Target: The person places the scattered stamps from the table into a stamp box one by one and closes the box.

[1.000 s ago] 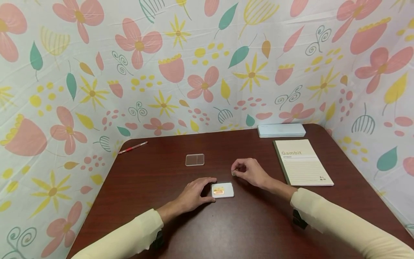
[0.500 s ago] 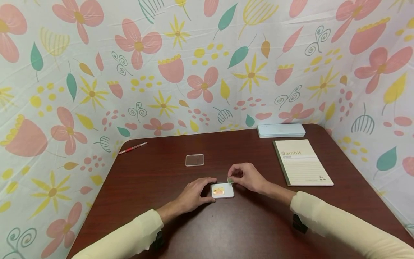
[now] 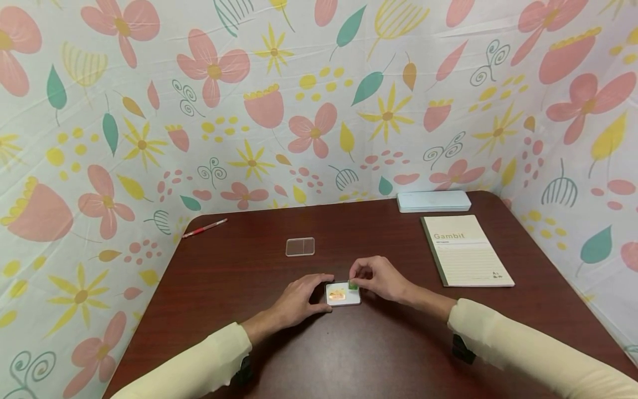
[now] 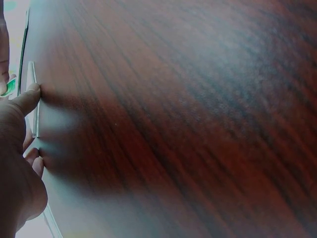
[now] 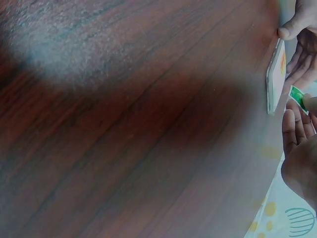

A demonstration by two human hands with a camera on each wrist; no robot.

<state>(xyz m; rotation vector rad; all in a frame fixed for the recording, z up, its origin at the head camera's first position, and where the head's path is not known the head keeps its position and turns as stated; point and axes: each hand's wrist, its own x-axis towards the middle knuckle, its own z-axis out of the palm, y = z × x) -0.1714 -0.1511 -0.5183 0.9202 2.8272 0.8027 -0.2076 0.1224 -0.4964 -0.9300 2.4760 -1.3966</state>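
Observation:
On the table lies a small flat rectangular case point(image 3: 350, 298) with a white inside and an orange picture at its left part. My left hand point(image 3: 301, 297) holds it by its left end, thumb at the near edge and fingers at the far edge. Between thumb and fingertips, my right hand point(image 3: 381, 276) pinches a small green square point(image 3: 353, 286) with a pale border, which overlaps the case's far right corner in the head view. The right wrist view shows the green square point(image 5: 297, 94) tilted, beside the end of the case point(image 5: 275, 82).
Beyond the case lies a clear plastic lid point(image 3: 300, 247). A red pen point(image 3: 204, 228) is at the table's far left, a light blue box point(image 3: 433, 201) at the back right. A notebook point(image 3: 468, 255) lies right of my right hand. Flowered cloth point(image 3: 319, 100) hangs behind.
My right hand has moved left and nearer with the green square, from beyond the case's right end to its far right corner. The left hand and the case have stayed put.

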